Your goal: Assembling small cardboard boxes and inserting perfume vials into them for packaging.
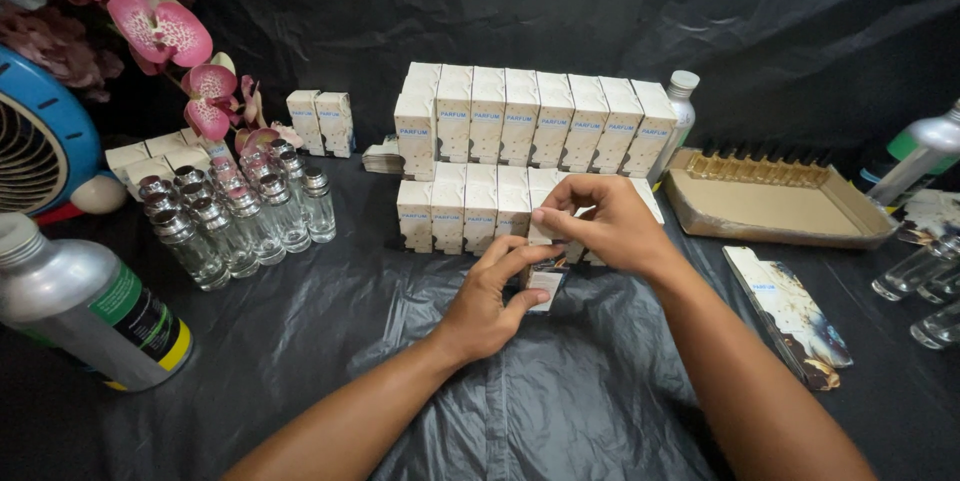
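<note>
My left hand [490, 303] grips a small cream carton [546, 285] from below at the middle of the table. My right hand [610, 226] pinches the carton's top flap from above. Right behind my hands stand two stacked rows of matching cream cartons [530, 126]. What is inside the held carton is hidden.
Several clear glass bottles with silver caps [235, 216] stand at the left beside two more cartons [322, 121]. A silver canister [85, 306] lies near left. A cardboard tray [770, 203] and flat unfolded cartons [795, 311] lie right. Pink artificial flowers [160, 31] and a blue fan [40, 146] stand far left.
</note>
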